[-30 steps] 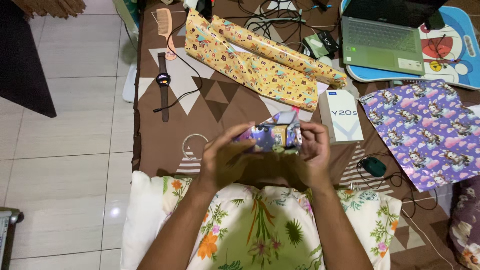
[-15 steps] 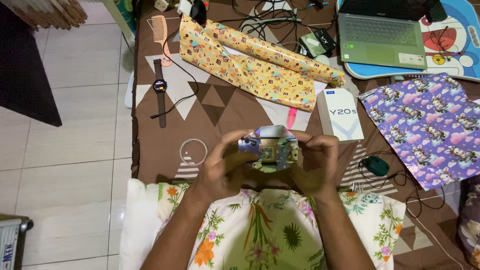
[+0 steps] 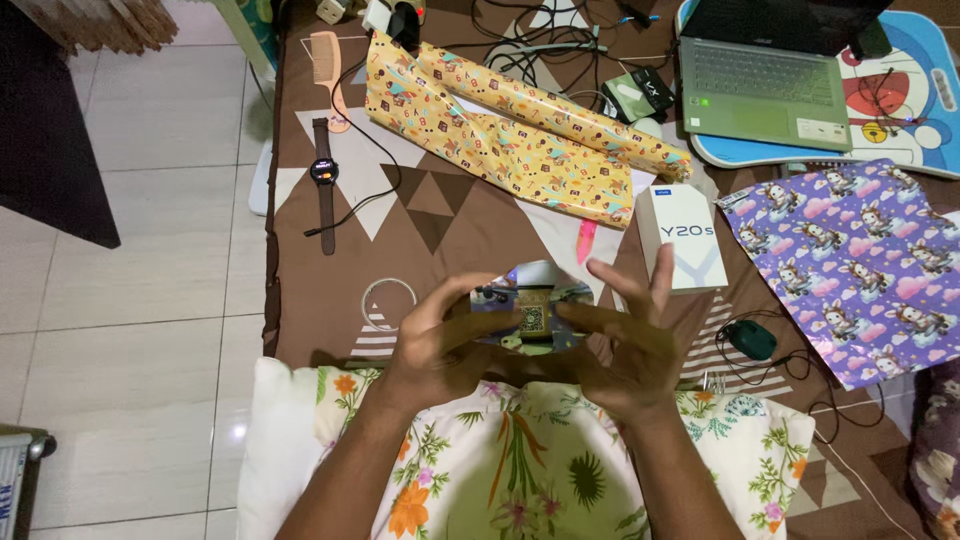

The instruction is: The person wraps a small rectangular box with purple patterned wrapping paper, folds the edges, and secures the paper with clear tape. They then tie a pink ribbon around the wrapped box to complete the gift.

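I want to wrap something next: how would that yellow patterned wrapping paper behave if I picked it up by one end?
The yellow wrapping paper is probably light and floppy: it lies in loose, creased folds. One part is curled into a loose tube, so it might roll or spring open when lifted. Its surface looks glossy, so it may slide on the brown cloth.

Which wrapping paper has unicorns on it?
The purple sheet lying flat at the right, beside the white box. The yellow wrapping paper is partly rolled and has no unicorns.
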